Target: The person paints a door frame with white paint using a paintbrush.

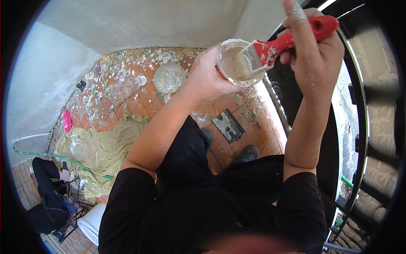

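My left hand (207, 73) is wrapped round a small tub (222, 73) of pale, off-white paint. Its rim is crusted with paint. In my right hand (313, 55) is a paintbrush (279, 45) with a red, paint-spattered handle. The brush's pale bristles (242, 64) reach into the tub, over or in the paint; I cannot tell how deep. Specks of paint dot both my hands and forearms.
A clear round lid or dish (169, 78) lies on the spattered tile floor. A crumpled yellowish sheet (101, 146), a green hose (63, 157) and a white bucket (91, 222) are at left. Another person (46, 203) sits there. A dark metal railing (359, 156) runs along the right.
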The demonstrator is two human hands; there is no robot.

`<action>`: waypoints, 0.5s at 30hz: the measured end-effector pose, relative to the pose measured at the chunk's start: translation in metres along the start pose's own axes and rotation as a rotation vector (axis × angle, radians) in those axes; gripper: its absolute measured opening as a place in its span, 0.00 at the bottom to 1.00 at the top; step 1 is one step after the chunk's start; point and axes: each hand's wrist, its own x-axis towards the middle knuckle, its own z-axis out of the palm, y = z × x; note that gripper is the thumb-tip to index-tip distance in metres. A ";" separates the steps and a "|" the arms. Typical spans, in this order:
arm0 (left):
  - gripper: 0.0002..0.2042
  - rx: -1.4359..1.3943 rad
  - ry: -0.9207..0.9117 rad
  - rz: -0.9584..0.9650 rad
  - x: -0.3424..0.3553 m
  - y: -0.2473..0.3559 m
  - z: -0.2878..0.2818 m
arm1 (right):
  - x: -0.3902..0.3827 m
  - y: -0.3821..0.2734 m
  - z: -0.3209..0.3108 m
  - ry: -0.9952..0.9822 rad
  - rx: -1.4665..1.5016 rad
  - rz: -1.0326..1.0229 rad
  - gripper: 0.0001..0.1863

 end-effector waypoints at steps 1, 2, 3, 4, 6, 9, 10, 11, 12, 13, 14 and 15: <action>0.35 0.003 0.003 0.002 0.000 0.000 -0.001 | 0.001 -0.001 0.000 -0.001 0.003 -0.004 0.17; 0.35 -0.018 0.007 -0.016 -0.001 0.000 -0.001 | 0.003 -0.001 -0.001 0.059 0.002 -0.024 0.17; 0.35 -0.038 0.011 -0.032 -0.001 -0.001 -0.002 | 0.004 -0.001 -0.001 0.119 0.001 -0.046 0.17; 0.35 -0.033 0.016 -0.028 -0.002 -0.003 -0.003 | 0.006 -0.002 -0.007 0.093 -0.038 -0.050 0.17; 0.34 0.005 0.026 -0.016 -0.002 -0.005 -0.004 | 0.013 0.010 -0.023 0.116 -0.044 -0.047 0.18; 0.34 -0.028 0.017 -0.023 0.000 -0.005 -0.003 | 0.017 0.015 -0.036 0.167 -0.065 -0.031 0.21; 0.34 -0.025 0.019 -0.022 0.000 -0.005 -0.004 | 0.018 0.016 -0.038 0.194 -0.049 -0.010 0.21; 0.34 -0.024 0.019 -0.015 0.000 -0.005 -0.004 | 0.018 0.017 -0.039 0.221 -0.035 0.011 0.21; 0.35 -0.026 0.016 -0.007 0.001 -0.005 -0.003 | 0.019 0.018 -0.039 0.223 -0.038 0.010 0.21; 0.35 -0.030 0.014 -0.005 0.002 -0.006 -0.002 | 0.019 0.018 -0.040 0.202 -0.006 0.019 0.21; 0.35 -0.030 0.011 -0.008 0.002 -0.006 0.000 | 0.018 0.019 -0.041 0.181 0.025 0.027 0.21; 0.35 -0.019 0.013 -0.017 0.000 -0.007 -0.002 | 0.017 0.021 -0.037 0.177 0.032 0.031 0.21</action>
